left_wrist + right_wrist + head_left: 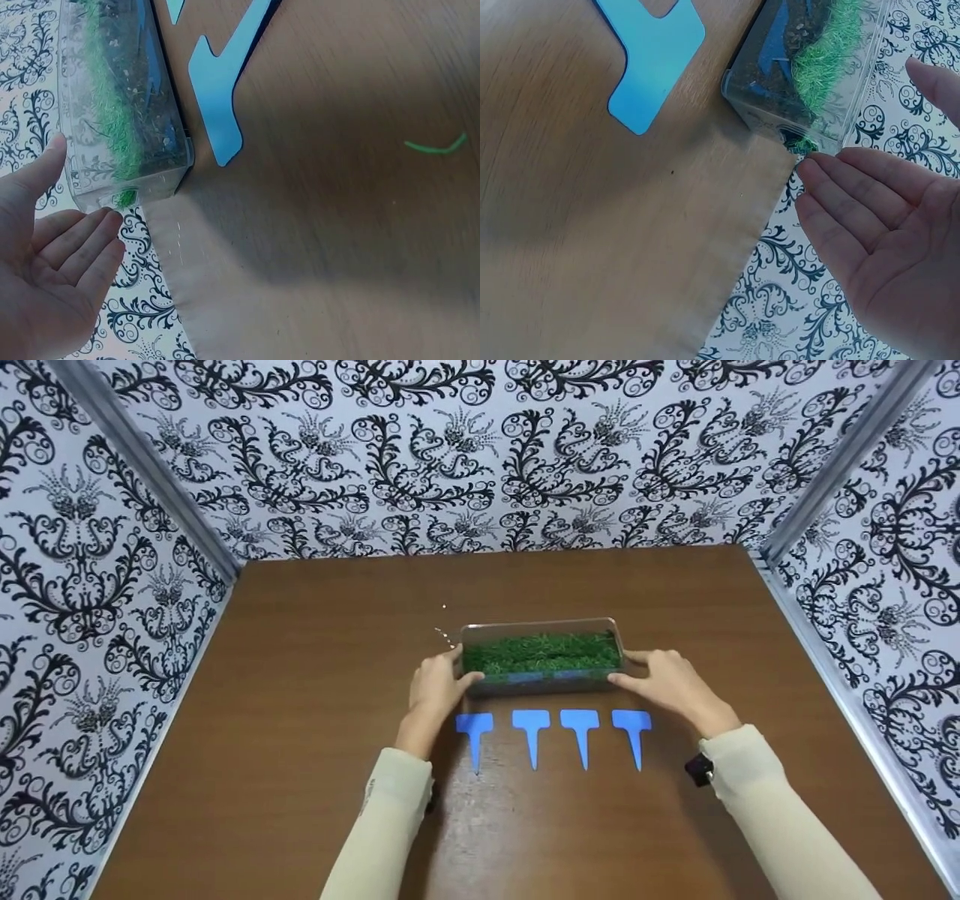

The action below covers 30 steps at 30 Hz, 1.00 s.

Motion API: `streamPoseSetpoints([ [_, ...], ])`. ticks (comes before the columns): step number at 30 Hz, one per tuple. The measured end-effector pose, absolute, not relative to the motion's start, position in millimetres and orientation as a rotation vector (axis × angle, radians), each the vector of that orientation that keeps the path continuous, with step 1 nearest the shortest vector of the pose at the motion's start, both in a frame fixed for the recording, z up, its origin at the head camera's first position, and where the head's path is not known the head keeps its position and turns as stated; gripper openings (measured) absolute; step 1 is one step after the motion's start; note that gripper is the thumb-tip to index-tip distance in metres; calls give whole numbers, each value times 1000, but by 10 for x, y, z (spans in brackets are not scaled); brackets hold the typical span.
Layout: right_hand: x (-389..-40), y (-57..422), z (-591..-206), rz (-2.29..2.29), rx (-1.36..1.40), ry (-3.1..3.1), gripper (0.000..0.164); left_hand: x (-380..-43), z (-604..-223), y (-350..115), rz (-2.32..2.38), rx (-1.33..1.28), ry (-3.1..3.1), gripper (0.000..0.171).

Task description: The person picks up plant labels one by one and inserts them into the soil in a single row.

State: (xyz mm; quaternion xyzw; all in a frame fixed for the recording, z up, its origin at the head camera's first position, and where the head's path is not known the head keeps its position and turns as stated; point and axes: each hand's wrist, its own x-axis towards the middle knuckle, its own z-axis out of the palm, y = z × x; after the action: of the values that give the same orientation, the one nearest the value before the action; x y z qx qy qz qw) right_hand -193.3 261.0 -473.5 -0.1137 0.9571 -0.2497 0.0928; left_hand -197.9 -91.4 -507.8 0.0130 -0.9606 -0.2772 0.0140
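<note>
A clear plastic container (540, 622) holding green grass (544, 651) over dark soil stands upright mid-table. At its left end is my left hand (437, 684), fingers extended along the side and thumb by the front corner. My right hand (671, 682) mirrors this at the right end. In the left wrist view, straight fingertips lie right at the container's end wall (161, 185). The right wrist view has straight fingers close to the opposite end wall (772, 124). Several blue T-shaped plant labels lie in a row before the container, the leftmost label (475, 725) nearest my left hand.
The brown wooden table (315, 607) is bordered by patterned walls (465, 457) at the back and sides, with metal posts at the corners. A thin green strand (436, 148) lies on the wood. Small white specks (445, 637) show by the container's left end.
</note>
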Motion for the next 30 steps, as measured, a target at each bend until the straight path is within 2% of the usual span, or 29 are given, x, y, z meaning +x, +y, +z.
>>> streamPoseSetpoints([
  [21, -1960, 2565, -4757, -763, -321, 2846, 55, -2047, -5015, -934, -882, 94, -3010, 64],
  [30, -1982, 2601, -4754, -760, -326, 2844, 47, -2057, -5030, -899, -1024, 133, -3002, 65],
])
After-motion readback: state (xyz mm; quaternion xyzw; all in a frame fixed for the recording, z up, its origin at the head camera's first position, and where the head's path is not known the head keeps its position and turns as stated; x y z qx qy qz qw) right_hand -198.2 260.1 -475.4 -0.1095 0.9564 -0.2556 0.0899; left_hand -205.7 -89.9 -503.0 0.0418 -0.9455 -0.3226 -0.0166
